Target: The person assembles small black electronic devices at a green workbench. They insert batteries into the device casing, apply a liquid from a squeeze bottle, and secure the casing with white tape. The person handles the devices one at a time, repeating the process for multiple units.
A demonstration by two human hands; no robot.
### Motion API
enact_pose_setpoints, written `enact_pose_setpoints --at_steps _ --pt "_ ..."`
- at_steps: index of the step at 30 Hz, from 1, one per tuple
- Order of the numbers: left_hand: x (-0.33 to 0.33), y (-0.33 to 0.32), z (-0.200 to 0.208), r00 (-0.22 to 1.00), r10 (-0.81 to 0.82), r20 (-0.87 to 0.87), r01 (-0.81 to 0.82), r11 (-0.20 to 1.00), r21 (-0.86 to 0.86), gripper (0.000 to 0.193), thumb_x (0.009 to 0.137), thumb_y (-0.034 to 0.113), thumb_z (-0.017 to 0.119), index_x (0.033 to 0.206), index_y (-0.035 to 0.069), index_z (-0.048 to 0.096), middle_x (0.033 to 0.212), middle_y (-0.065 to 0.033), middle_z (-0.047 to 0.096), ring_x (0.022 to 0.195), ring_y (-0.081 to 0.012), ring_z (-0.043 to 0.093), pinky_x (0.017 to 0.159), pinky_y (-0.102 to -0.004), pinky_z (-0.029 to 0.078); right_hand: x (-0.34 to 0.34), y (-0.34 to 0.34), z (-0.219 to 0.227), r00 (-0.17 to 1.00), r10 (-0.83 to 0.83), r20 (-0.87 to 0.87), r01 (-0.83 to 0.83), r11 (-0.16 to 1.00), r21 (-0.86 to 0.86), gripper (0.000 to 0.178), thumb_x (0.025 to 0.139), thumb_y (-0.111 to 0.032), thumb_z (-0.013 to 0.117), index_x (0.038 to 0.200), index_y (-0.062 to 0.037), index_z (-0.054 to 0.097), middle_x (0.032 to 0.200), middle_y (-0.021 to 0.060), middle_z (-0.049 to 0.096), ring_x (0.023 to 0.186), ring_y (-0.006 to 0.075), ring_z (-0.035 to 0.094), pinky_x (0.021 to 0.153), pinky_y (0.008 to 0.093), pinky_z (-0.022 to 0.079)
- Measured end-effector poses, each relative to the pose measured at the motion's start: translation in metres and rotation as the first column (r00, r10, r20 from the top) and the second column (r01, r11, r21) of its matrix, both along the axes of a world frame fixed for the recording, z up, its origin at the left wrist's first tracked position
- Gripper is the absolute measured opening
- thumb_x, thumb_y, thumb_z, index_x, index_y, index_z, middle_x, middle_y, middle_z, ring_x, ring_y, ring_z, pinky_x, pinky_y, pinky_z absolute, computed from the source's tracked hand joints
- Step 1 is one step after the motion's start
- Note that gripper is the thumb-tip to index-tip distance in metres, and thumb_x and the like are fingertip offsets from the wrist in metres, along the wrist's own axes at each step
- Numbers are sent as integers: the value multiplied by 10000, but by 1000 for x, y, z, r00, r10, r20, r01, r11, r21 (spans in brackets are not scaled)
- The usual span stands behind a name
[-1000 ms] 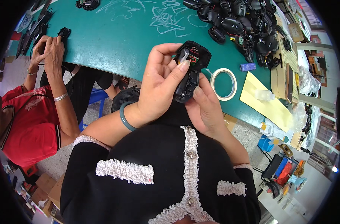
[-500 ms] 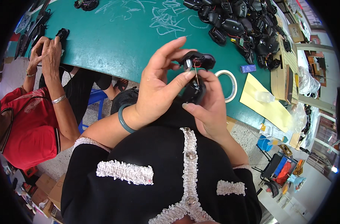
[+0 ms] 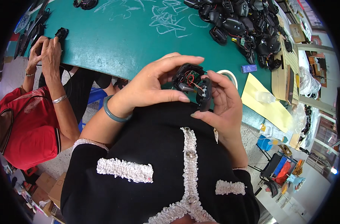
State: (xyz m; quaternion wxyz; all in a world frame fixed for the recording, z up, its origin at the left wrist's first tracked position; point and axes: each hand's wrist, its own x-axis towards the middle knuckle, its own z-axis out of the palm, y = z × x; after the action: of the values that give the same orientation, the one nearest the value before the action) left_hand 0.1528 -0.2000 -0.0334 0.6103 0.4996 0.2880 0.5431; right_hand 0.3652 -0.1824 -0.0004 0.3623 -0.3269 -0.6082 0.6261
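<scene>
Left grip [image 3: 153,84] cupped a casing [image 3: 180,71], right grip [image 3: 228,102] pinched a shell [image 3: 204,98], by the worktop's [image 3: 102,44] edge.
Overpulling risked snapping the wires [image 3: 192,78], seemingly shared.

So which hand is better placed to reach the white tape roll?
Probably the right hand: the tape roll shows just beyond it, while the left hand is farther away. Both are busy, though: the right holds one black shell piece, the left another black piece with red wires.
</scene>
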Motion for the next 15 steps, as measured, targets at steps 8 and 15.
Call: enact_pose_setpoints --at_steps 8,15 --pt "-3 1 1 978 -7 -209 27 996 90 825 539 276 922 1236 6 573 1159 -86 594 1063 -192 591 939 -316 463 6 5 -5 998 -49 38 32 929 369 783 554 -100 916 1230 2 533 1225 134 531 1080 207 554 881 304 463" --pt "2 -1 16 912 93 -400 6 971 239 819 553 309 912 1229 -1 569 1154 -113 627 1041 -221 634 880 -347 522 9 14 -1 997 -25 71 -8 904 428 739 565 -92 908 1210 16 564 1264 153 503 1114 228 553 898 320 475"
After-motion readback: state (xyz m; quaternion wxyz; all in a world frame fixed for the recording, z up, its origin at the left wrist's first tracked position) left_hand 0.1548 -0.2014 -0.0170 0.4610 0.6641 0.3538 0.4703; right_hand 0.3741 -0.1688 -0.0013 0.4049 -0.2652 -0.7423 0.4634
